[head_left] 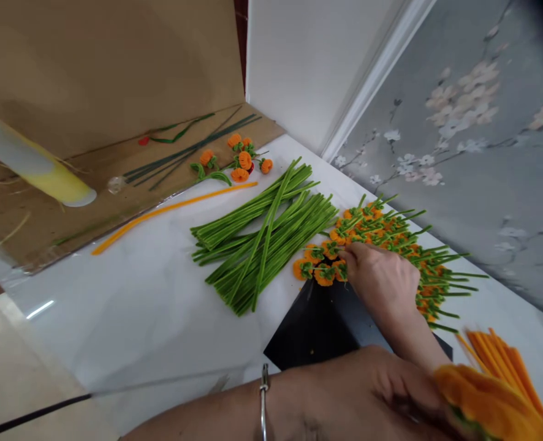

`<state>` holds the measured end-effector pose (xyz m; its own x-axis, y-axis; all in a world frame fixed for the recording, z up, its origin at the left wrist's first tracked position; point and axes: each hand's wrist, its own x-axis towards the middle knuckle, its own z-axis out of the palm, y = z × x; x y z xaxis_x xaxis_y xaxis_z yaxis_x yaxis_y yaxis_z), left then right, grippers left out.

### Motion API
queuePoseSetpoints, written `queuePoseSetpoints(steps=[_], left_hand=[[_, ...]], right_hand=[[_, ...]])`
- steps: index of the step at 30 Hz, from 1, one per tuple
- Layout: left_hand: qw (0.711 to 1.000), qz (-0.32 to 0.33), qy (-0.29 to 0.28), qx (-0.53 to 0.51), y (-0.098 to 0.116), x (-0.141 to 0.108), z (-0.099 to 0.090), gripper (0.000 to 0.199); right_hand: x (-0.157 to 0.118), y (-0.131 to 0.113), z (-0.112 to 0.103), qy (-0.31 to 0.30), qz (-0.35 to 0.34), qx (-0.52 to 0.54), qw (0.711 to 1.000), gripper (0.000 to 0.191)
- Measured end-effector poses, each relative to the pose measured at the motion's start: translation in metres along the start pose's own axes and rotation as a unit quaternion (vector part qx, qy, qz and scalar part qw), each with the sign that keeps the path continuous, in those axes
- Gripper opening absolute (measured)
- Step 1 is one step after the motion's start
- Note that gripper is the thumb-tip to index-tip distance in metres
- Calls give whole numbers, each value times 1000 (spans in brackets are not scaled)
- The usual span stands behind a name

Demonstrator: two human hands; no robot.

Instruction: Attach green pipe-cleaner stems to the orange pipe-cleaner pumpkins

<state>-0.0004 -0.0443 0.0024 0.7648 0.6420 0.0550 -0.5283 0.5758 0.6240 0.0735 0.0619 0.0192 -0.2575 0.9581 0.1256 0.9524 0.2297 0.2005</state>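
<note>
My left hand (391,392) crosses the bottom of the head view, a silver bangle on its wrist. Its fingers are closed round a large, blurred orange fuzzy flower (487,398) with some green beneath; the fingertips are partly hidden. Farther forward, my right hand (384,275) is curled, thumb and fingers pinched at a small orange pipe-cleaner flower (340,270) with a green base. That flower lies at the near left edge of a dense pile of similar orange flowers (372,223) with green stems. A black sheet (317,331) lies under the right hand.
Green pipe cleaners (266,239) lie bundled mid-table, with one orange pipe cleaner (174,211) to their left. Orange pipe cleaners (505,361) are stacked at right. Finished flowers (244,160) and dark stems (179,153) rest on cardboard near a yellow-white roll (37,162). A wall borders the right.
</note>
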Motion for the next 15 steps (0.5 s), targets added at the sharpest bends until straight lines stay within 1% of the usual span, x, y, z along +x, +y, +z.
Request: queuePoseSetpoints(steps=[2, 3, 5, 6, 8, 9, 10, 11, 12, 13, 14, 15], left_hand=[[999, 6, 43, -18, 9, 0, 0, 35], [997, 10, 70, -29, 15, 1, -1, 33], [988, 58, 139, -34, 24, 2, -4, 30], [983, 75, 167, -32, 27, 3, -6, 29], [977, 87, 194, -14, 31, 5, -11, 23], [974, 92, 207, -8, 32, 5, -13, 20], [972, 92, 214, 6, 32, 6, -15, 18], [970, 93, 224, 27, 32, 6, -17, 17], [967, 96, 233, 48, 32, 6, -17, 16], [963, 98, 239, 71, 32, 7, -18, 15], [960, 101, 244, 93, 32, 7, -17, 15], [957, 103, 246, 111, 31, 7, -17, 16]], right_hand=[[0, 0, -2, 2, -2, 10, 1000, 25], [0, 2, -4, 11, -3, 26, 1000, 26], [-2, 7, -8, 50, -15, 90, 995, 26], [-5, 12, -11, 79, -24, 139, 987, 26], [-15, 26, -16, 133, -17, 250, 959, 26], [-22, 34, -18, 143, 6, 308, 940, 25], [-32, 42, -20, 139, 40, 366, 919, 25], [-44, 50, -21, 114, 84, 426, 893, 26], [-56, 55, -21, 71, 119, 493, 859, 29], [-70, 59, -21, 43, 145, 552, 820, 32], [-83, 59, -21, 26, 168, 603, 779, 34], [-95, 58, -21, 9, 183, 641, 745, 36]])
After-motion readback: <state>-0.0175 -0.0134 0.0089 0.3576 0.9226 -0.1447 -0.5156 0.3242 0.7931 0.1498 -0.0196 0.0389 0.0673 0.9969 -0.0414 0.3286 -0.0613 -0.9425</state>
